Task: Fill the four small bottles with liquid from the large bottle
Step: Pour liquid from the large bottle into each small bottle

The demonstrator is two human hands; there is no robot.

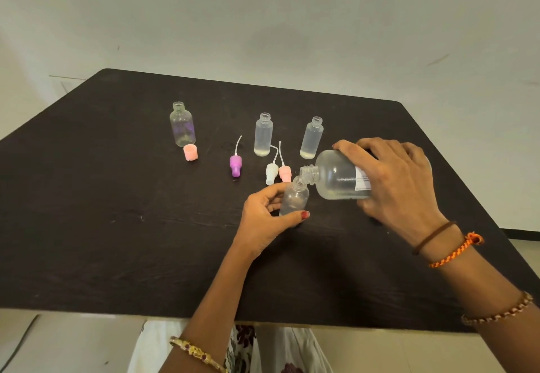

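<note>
My right hand (397, 179) grips the large clear bottle (336, 175), tipped on its side with its open mouth over the neck of a small clear bottle (294, 195). My left hand (268, 217) holds that small bottle upright on the black table (117, 197), thumb in front. Three more small uncapped bottles stand farther back: a round one (182, 125) at the left, a slim one (263, 136) in the middle and another slim one (312, 138) to the right. The two slim ones show liquid near the bottom.
Loose caps lie on the table: a pink screw cap (190, 152) by the round bottle, a purple spray top (235, 165), a white spray top (271, 172) and a pink spray top (285, 172), each spray top with a thin tube. The table's near edge is close to my body.
</note>
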